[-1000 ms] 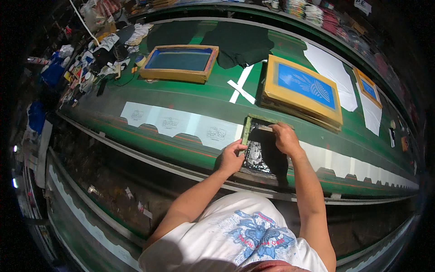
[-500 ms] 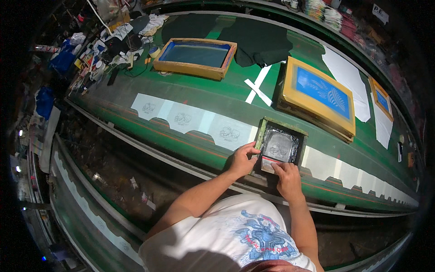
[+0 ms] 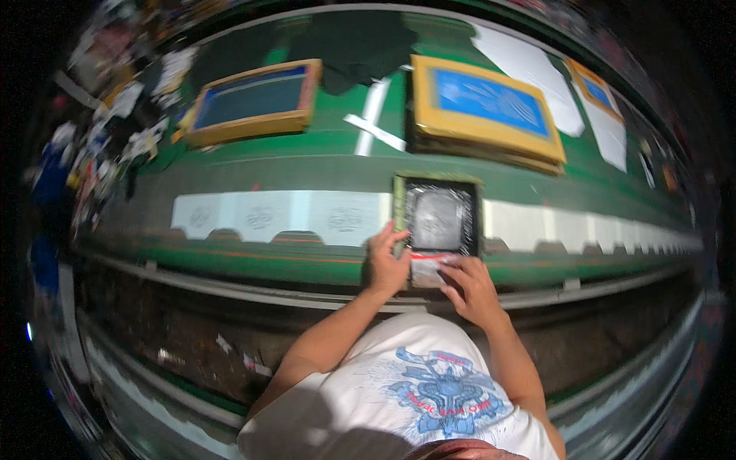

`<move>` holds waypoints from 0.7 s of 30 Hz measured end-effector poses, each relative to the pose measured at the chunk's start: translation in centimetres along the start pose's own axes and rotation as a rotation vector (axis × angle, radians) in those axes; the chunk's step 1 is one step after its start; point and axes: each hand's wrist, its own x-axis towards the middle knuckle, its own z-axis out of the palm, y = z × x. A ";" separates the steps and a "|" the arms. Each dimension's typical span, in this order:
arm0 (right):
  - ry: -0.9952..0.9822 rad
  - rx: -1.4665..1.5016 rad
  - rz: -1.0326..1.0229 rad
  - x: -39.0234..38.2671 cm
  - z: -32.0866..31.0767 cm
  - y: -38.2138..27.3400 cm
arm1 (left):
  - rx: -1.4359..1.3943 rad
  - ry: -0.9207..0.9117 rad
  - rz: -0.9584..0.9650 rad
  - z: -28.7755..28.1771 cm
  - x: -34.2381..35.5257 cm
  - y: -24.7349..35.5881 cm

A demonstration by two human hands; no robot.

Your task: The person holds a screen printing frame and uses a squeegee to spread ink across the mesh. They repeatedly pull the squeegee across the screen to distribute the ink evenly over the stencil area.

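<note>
A small screen-printing frame [image 3: 477, 203] with greenish, worn edges lies on the front of the green table, its mesh rimmed with black film. My left hand [image 3: 389, 261] is closed on the frame's left side near its front corner. At the front end of the frame sits a pale squeegee [image 3: 426, 274] with a red line along its top, and the fingers of my right hand [image 3: 471, 284] are pinched on its right part. Left of the frame runs a strip of light sheets [image 3: 299, 216] with faint dark line prints; blank cream sheets [image 3: 521, 221] continue to the right.
Beyond the frame stand a wooden-edged screen [image 3: 257, 100] and a yellow-edged blue screen [image 3: 491, 103], with white crossed tape [image 3: 373, 123] between them. Dark cloth [image 3: 360, 42] and a white sheet [image 3: 529, 69] lie farther back. Clutter [image 3: 115, 130] crowds the left end.
The whole view has turned, so the table now runs more level and sits further left. Both hands keep their places on the frame and squeegee; the right hand looks slightly lower.
</note>
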 end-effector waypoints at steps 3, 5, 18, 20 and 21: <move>0.218 -0.097 0.046 -2.1 0.9 1.9 | 0.045 0.015 0.057 0.1 -0.1 -0.4; 0.316 -0.074 0.178 -3.4 0.9 2.2 | 0.096 -0.001 0.061 0.0 -0.2 -0.5; 0.375 0.199 0.260 -8.2 -0.6 6.5 | -0.022 0.022 0.136 1.7 -0.5 3.9; 0.386 0.191 0.254 -9.2 -2.0 8.2 | -0.032 0.020 0.165 4.0 -0.7 4.8; 0.388 0.191 0.256 -9.8 -2.8 9.2 | -0.031 0.020 0.156 5.4 -1.0 5.3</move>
